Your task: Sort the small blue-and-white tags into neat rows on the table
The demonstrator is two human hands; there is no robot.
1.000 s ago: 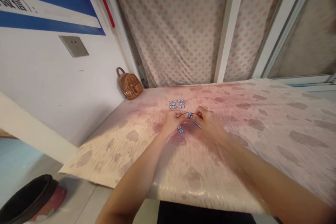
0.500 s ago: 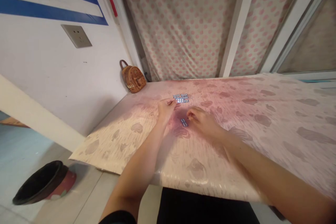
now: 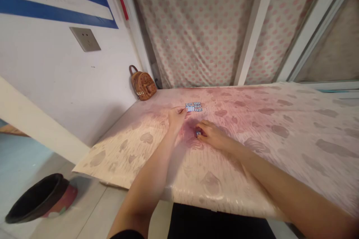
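Note:
My left hand (image 3: 176, 116) is closed in a pinch at the near left edge of a small group of blue-and-white rectangular pieces (image 3: 198, 106), laid in short rows on the table. At its fingertips are a few brighter, larger-looking white pieces (image 3: 191, 108); they appear to be in the pinch. Closer to me, my right hand (image 3: 210, 132) rests on the tablecloth with thumb and fingers curled around a small blue-and-white piece (image 3: 198, 133). The fingers partly cover it, and the pieces are too small to make out their markings.
A patterned tablecloth (image 3: 291, 164) covers the table. A small brown backpack-shaped bag (image 3: 143, 85) stands in the back left corner by the wall. Dotted curtains (image 3: 193, 26) hang behind. On the floor at the left is a dark-rimmed bin (image 3: 42, 201).
My right hand has moved slightly left and down onto the small pieces on the near side, now mostly covering them. My left hand stays at the far group. The view has shifted slightly.

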